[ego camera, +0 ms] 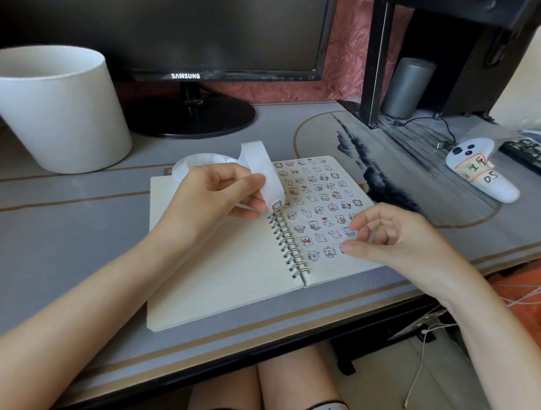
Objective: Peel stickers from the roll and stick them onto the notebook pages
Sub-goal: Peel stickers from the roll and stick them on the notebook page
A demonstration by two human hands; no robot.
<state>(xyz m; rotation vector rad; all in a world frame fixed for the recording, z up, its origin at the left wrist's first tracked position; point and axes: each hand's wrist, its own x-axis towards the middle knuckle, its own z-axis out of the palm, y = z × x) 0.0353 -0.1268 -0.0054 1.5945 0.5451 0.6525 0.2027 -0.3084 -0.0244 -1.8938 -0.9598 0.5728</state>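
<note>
An open spiral notebook (228,268) lies on the desk. Its left page is blank; its right page (322,202) is covered with several small cartoon stickers. My left hand (219,191) pinches the white sticker strip (263,171) above the spiral binding; the strip loops up and back to the sticker roll (199,161) lying behind the notebook. One sticker shows at the strip's lower end. My right hand (397,236) hovers over the lower right page with thumb and forefinger tips close together on a sticker at the row's end; whether it is stuck down I cannot tell.
A white bucket (57,108) stands at the back left. A Samsung monitor (187,38) on a round base sits behind the notebook. A white labelled controller (481,170) and a grey cylinder (409,87) lie to the right. The desk's front edge is near my knees.
</note>
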